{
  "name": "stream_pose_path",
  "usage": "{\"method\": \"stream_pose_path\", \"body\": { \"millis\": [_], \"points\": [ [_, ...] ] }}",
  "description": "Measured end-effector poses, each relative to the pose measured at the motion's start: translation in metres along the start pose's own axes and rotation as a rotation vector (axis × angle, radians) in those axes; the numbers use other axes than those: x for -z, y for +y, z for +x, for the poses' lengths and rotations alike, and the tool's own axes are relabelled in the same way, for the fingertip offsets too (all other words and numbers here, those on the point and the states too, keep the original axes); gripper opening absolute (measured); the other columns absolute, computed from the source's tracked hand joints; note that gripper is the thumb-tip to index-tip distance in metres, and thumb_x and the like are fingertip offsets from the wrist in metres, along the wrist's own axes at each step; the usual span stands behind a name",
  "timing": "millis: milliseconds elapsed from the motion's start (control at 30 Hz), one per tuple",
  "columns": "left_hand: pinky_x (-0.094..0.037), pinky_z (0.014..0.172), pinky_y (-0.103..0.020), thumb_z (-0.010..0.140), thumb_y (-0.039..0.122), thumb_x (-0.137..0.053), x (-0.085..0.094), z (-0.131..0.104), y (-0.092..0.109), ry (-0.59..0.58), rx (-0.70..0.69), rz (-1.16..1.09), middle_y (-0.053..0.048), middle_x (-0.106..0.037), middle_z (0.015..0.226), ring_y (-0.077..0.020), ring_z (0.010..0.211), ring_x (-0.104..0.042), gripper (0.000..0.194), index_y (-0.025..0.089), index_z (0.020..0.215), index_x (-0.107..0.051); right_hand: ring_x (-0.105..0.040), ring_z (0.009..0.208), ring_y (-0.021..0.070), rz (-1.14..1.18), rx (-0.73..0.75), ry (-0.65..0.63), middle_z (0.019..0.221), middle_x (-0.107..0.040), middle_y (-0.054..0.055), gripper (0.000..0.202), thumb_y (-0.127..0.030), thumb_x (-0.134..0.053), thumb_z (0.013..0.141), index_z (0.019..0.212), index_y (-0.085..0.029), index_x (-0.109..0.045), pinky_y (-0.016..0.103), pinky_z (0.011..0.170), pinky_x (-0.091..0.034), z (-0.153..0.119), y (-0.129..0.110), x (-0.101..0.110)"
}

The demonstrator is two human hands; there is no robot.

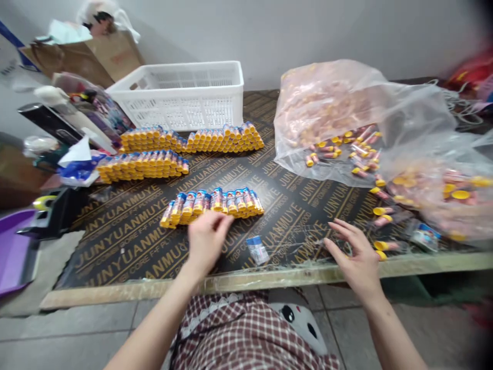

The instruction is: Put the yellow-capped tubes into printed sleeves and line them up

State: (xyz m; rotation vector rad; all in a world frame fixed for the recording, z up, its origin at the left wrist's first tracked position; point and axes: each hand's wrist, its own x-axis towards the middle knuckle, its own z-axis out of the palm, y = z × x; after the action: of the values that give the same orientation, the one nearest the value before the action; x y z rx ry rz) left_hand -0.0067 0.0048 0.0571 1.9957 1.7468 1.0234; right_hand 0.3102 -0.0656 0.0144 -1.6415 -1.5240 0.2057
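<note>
My left hand (pixel 207 234) is at the near side of a low stack of small yellow-capped tubes (pixel 217 200) with blue printed labels. Its fingers are bent and pressed together; whatever they may hold is hidden. To the right, my right hand (pixel 353 257) hovers over the table with thumb and fingers apart, nothing clear between them. A small flat blue-and-white printed sleeve (pixel 257 250) lies on the table between the hands. Beside my right hand are loose unlabelled pink tubes with yellow caps (pixel 383 221) and a printed plastic packet (pixel 425 236).
Further labelled tubes stand stacked in rows (pixel 142 167) behind, before a white plastic crate (pixel 185 105). A big clear bag (pixel 327 103) of pink tubes spills open at the back right. Bottles and paper bags crowd the left; a purple dustpan (pixel 15 252) is beside the table edge.
</note>
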Motion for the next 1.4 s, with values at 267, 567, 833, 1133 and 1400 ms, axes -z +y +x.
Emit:
{"method": "stream_pose_path", "body": {
  "millis": [267,567,833,1133,1400],
  "points": [
    [-0.036,0.063,-0.025,0.074,0.025,-0.066,-0.069,-0.030,0.003,-0.493,0.072,0.164,-0.001,-0.062,0.075,-0.0153,0.070,-0.056,0.010,0.020,0.070,-0.060,-0.059,0.088,0.0247,-0.371,-0.003,-0.187,0.092,-0.066,0.010,0.031,-0.039,-0.057,0.080,0.101,-0.018,-0.066,0.040,0.080,-0.047,-0.004,0.035,0.018],
    [-0.034,0.061,-0.025,0.078,0.026,-0.060,-0.064,-0.035,0.009,-0.489,0.173,0.048,-0.002,-0.066,0.068,-0.0160,0.064,-0.057,0.011,0.020,0.069,-0.063,-0.061,0.081,0.0230,-0.235,-0.075,-0.303,0.087,-0.066,0.006,0.025,-0.043,-0.051,0.085,0.090,-0.020,-0.059,0.037,0.074,-0.046,-0.009,0.028,0.010],
    [-0.035,0.062,-0.025,0.074,0.020,-0.064,-0.065,-0.045,0.010,-0.400,0.099,0.026,-0.001,-0.065,0.072,-0.0159,0.067,-0.057,0.004,0.020,0.072,-0.061,-0.061,0.081,0.0189,0.062,-0.094,-0.207,0.095,-0.064,0.006,0.023,-0.040,-0.058,0.083,0.097,-0.022,-0.062,0.029,0.068,-0.049,-0.006,-0.019,-0.020],
    [-0.035,0.062,-0.026,0.076,0.019,-0.061,-0.063,-0.050,0.008,-0.415,0.083,0.046,0.000,-0.060,0.069,-0.0154,0.065,-0.055,0.007,0.021,0.071,-0.056,-0.059,0.080,0.0182,0.201,-0.095,-0.213,0.095,-0.062,0.006,0.016,-0.032,-0.061,0.083,0.095,-0.022,-0.063,0.029,0.062,-0.048,-0.011,-0.044,-0.037],
    [-0.037,0.063,-0.025,0.071,0.014,-0.057,-0.061,-0.047,0.009,-0.323,0.158,-0.127,0.001,-0.055,0.066,-0.0140,0.066,-0.052,0.012,0.019,0.064,-0.050,-0.058,0.094,0.0189,0.328,-0.091,-0.247,0.103,-0.057,0.007,0.020,-0.027,-0.054,0.087,0.103,-0.024,-0.066,0.031,0.072,-0.053,-0.018,-0.051,-0.040]
  ]
}}
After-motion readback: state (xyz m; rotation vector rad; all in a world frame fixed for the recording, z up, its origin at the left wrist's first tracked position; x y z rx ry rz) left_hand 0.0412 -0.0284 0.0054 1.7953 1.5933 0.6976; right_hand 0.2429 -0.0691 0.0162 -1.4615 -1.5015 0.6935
